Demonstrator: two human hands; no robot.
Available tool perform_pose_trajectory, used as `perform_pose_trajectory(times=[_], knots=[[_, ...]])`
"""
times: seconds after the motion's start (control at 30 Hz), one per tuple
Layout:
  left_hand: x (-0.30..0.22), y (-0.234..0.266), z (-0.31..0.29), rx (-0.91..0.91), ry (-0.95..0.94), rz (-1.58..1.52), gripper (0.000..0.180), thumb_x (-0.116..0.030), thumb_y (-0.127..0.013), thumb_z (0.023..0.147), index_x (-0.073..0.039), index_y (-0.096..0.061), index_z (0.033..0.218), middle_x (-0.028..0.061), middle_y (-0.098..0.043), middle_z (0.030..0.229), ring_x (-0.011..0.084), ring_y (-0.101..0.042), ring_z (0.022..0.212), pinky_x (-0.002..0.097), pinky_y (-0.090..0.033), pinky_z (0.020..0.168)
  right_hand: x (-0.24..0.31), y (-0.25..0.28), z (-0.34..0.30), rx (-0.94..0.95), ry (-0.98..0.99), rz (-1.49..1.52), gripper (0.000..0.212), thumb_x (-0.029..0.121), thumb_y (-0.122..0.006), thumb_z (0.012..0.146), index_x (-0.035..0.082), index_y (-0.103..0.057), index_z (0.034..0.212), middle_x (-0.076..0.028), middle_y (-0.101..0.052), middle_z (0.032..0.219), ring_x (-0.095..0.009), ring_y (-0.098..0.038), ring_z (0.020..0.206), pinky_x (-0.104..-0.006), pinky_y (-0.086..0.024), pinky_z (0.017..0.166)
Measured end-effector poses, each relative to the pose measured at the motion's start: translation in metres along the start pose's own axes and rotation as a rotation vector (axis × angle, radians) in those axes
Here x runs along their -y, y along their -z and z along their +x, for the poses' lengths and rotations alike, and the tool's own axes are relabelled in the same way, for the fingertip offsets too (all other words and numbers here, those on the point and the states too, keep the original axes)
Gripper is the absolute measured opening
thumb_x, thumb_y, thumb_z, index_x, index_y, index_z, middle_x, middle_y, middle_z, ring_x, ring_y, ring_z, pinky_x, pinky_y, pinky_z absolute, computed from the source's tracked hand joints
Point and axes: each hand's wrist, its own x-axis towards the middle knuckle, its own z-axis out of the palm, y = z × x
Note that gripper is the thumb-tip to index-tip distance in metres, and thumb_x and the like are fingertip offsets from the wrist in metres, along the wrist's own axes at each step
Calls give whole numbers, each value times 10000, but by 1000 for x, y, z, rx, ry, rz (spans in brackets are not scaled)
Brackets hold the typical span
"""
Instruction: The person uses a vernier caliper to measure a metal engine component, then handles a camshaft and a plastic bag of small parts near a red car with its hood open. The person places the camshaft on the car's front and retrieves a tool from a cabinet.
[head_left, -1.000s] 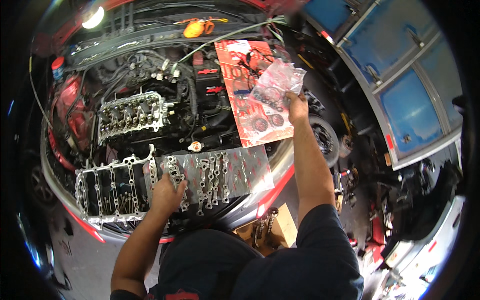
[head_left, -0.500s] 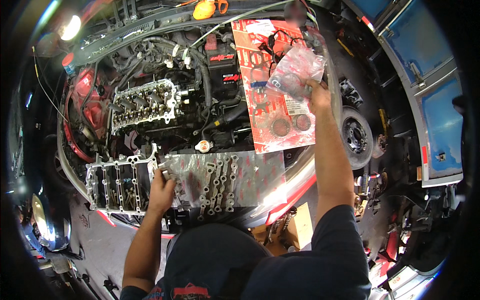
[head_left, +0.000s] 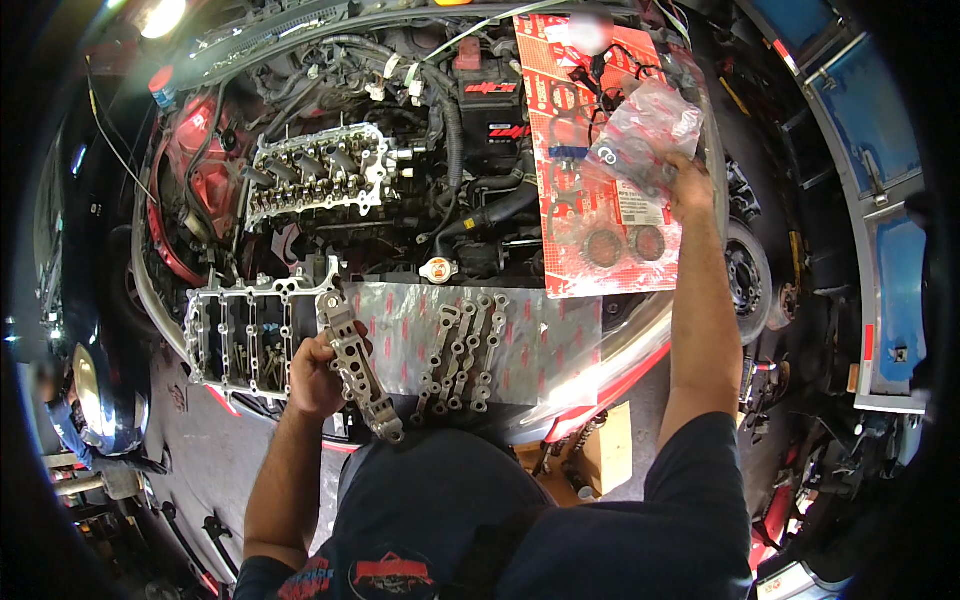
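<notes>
My left hand (head_left: 316, 374) is closed around a long metal bearing cap (head_left: 358, 375) with holes along it, tilted with its lower end toward me. Just left of it lies an open aluminium engine frame (head_left: 240, 290) with several crossbars. My right hand (head_left: 690, 188) pinches the lower edge of a clear plastic bag (head_left: 648, 130) with small rings inside. The bag rests over a red-and-white gasket set package (head_left: 568, 275), where two round seals show through the film. Between my hands, several slim metal cap bars (head_left: 462, 350) lie on a printed plastic sheet (head_left: 390, 320).
A cylinder head (head_left: 318, 178) with its valve gear exposed sits in the engine bay. Right of it are a black battery (head_left: 490, 110), hoses and a white-topped radiator cap (head_left: 438, 269). A cardboard box (head_left: 607, 450) stands below the bumper; a wheel (head_left: 742, 272) lies at right.
My left hand has raised and turned the bearing cap, so its broad side now shows. My right hand still holds the bag over the package. The whole view has shifted somewhat.
</notes>
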Motion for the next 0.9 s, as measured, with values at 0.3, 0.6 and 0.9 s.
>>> perform_pose_trajectory(times=[0.3, 0.6, 0.9], knots=[[-10, 5, -5, 31, -12, -14, 569, -266, -446, 727, 45, -564, 1189, 150, -643, 965, 254, -617, 873, 392, -532, 760, -3, 4, 21, 1, 351, -158, 491, 170, -716, 777, -22, -564, 1202, -135, -649, 1061, -226, -634, 904, -318, -513, 779], [-18, -4, -9, -12, -47, 60, 596, -281, -457, 717, 64, -557, 1193, 146, -641, 962, 234, -619, 855, 369, -534, 720, 5, -2, -23, -462, 778, -628, 554, 222, -727, 827, -67, -510, 1246, -124, -653, 1001, -225, -626, 919, -327, -492, 842], [-8, -43, -15, 194, 53, -45, 610, -300, -455, 718, 62, -532, 1202, 119, -608, 884, 201, -590, 811, 307, -519, 697, -25, -106, -322, 1003, 221, 156, 336, 150, -680, 893, 83, -484, 1157, 3, -548, 937, -56, -519, 823, -227, -451, 729]])
